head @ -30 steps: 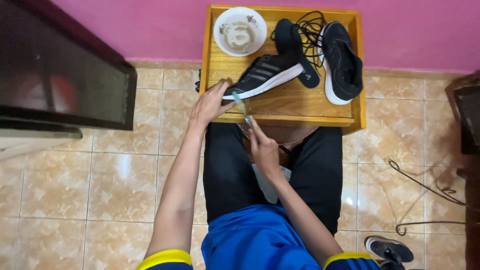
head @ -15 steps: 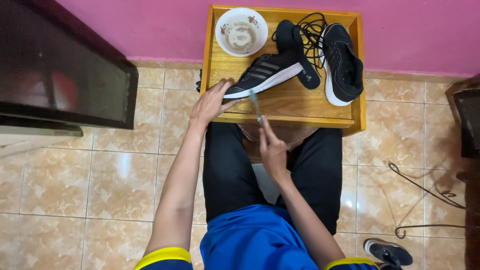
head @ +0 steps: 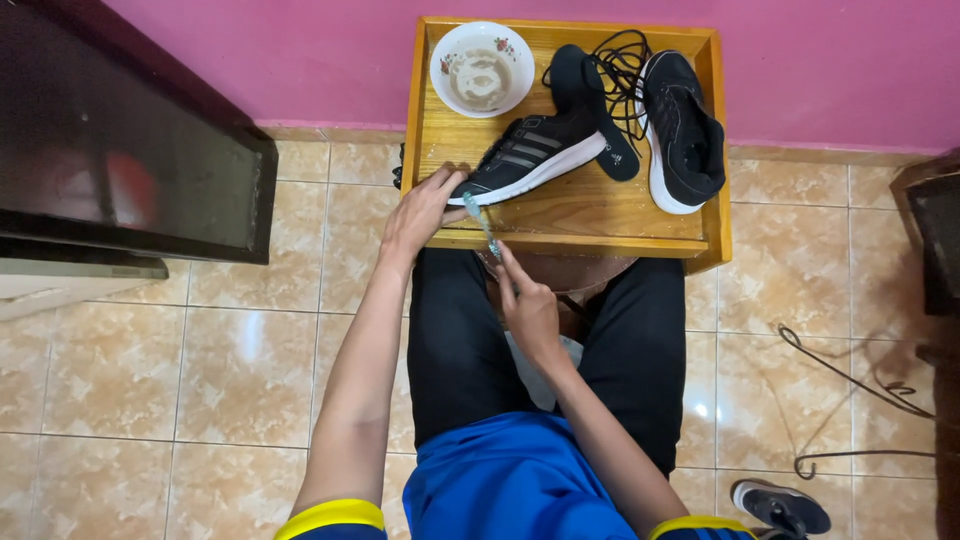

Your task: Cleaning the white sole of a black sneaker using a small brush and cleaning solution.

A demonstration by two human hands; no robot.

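Toothbrush (head: pixel 481 222) swung back left to the sneaker (head: pixel 535 157) toe since half a second ago, my right hand (head: pixel 527 305) gripping its handle, my left hand (head: pixel 425 208) clasping that toe, sneaker on the wooden bench (head: pixel 590 215), bowl (head: pixel 481 68) behind it.

Toothbrush (head: pixel 478 219) against black sneaker (head: pixel 535 157)

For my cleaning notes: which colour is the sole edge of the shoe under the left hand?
White, on a black shoe with grey stripes; the head view shows it.
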